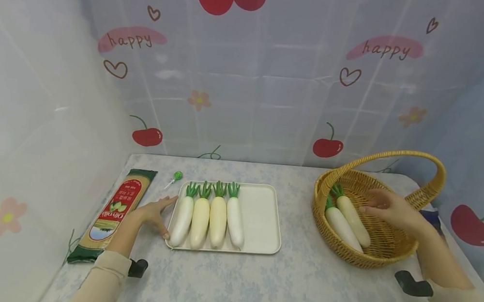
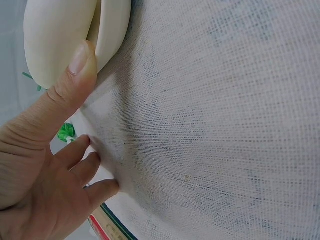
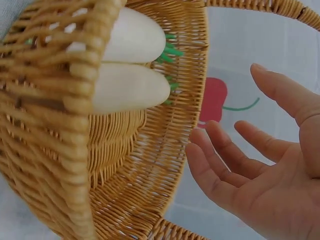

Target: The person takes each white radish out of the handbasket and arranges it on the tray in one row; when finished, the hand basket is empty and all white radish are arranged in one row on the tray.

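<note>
The left hand (image 1: 151, 216), fingers spread and empty, is beside the tray (image 1: 262, 218), where four radishes (image 1: 217, 221) lie. The right hand (image 1: 393, 212), fingers loosely bent, holding nothing, is over the basket (image 1: 383, 245) with two radishes inside.

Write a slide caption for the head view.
Left hand at a tray of four pale radishes, right hand over a basket holding two.

My left forearm (image 1: 123, 238) slants forward and inward, and my left hand (image 1: 152, 214) has its thumb (image 2: 57, 95) spread wide of the slightly bent fingers (image 2: 102, 192). My right forearm (image 1: 446, 260) angles forward and leftward; my right hand (image 1: 389, 210) hangs loosely, fingers gently bent, thumb apart. Pale sleeves (image 1: 102, 278) cover both arms below the wrists.
</note>
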Tool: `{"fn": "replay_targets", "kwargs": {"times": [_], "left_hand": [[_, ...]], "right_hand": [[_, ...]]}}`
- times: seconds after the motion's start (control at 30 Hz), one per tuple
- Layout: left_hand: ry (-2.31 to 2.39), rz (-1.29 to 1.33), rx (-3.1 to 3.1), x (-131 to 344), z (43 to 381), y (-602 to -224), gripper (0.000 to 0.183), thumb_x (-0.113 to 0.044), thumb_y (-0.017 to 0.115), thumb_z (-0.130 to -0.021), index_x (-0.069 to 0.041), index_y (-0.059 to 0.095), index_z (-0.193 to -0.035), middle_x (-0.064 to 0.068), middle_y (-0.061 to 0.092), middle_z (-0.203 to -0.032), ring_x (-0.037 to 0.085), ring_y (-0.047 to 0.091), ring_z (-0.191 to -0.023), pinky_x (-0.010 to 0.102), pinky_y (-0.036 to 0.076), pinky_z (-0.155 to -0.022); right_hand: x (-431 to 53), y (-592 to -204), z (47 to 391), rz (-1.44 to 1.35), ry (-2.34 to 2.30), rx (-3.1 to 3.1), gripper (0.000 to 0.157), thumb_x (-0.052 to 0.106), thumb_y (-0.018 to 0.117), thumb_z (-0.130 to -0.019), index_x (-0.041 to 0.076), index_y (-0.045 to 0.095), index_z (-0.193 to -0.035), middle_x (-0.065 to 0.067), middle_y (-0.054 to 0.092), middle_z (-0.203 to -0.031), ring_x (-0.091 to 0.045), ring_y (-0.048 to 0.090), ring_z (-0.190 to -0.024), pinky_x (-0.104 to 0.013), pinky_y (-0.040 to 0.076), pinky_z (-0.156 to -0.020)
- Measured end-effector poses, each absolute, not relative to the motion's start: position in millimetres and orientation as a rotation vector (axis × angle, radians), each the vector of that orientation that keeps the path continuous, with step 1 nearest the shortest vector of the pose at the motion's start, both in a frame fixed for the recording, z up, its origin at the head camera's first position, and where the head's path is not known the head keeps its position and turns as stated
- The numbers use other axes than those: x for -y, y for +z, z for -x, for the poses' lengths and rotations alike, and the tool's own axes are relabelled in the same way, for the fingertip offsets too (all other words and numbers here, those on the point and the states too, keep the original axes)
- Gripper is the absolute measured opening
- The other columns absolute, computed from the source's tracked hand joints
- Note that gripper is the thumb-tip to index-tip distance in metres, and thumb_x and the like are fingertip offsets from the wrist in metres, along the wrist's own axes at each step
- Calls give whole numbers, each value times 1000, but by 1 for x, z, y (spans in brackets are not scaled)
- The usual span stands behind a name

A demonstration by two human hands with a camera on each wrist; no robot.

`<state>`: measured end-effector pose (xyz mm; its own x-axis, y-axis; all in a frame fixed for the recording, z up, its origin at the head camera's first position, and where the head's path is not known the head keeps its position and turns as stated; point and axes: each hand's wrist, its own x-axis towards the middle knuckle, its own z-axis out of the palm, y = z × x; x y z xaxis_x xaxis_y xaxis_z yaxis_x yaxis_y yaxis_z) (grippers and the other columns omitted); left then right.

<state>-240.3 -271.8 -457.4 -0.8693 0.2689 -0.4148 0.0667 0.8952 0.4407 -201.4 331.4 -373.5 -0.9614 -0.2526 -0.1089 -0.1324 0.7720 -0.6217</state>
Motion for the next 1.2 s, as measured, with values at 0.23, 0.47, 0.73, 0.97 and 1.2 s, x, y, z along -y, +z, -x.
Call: {"fn": "replay_targets", "kwargs": {"times": [0.23,0.47,0.73,0.97,1.2], "left_hand": [[576,-265,-2589,273,242,-459,121,-21,92,-53,-5,21,-149,32,14,-150,54,16,-134,66,20,-105],[595,-262,-2580,273,242,-459,122,-20,92,-53,-5,20,-149,31,13,-151,53,15,-135,66,20,-105],[586,-252,-2573,274,242,-459,121,-21,92,-54,-6,20,-150,30,12,-151,51,12,-136,66,18,-106],[597,-269,-2573,275,242,-457,121,-20,92,-53,-5,20,-149,31,13,-151,52,12,-136,66,18,-106],[587,-253,-2572,274,242,-457,121,-22,92,-54,-6,20,-150,31,13,-151,53,14,-135,66,19,-106]], "right_hand": [[-332,-369,214,335,-929,-2694,74,30,63,-90,-16,29,-137,-31,54,-114,-30,59,-93,-36,52,-69],[-338,-374,231,329,-919,-2577,76,28,61,-91,-20,23,-137,-38,49,-120,-38,59,-101,-42,55,-74],[-339,-387,247,298,-817,-2518,81,30,63,-89,-20,21,-137,-45,37,-129,-50,51,-109,-46,54,-78],[-336,-398,258,276,-774,-2458,84,30,65,-88,-23,19,-136,-46,36,-125,-39,60,-94,-45,55,-75],[-330,-405,267,228,-787,-2408,83,24,66,-87,-26,19,-133,-47,36,-124,-30,61,-91,-43,55,-76]]}}
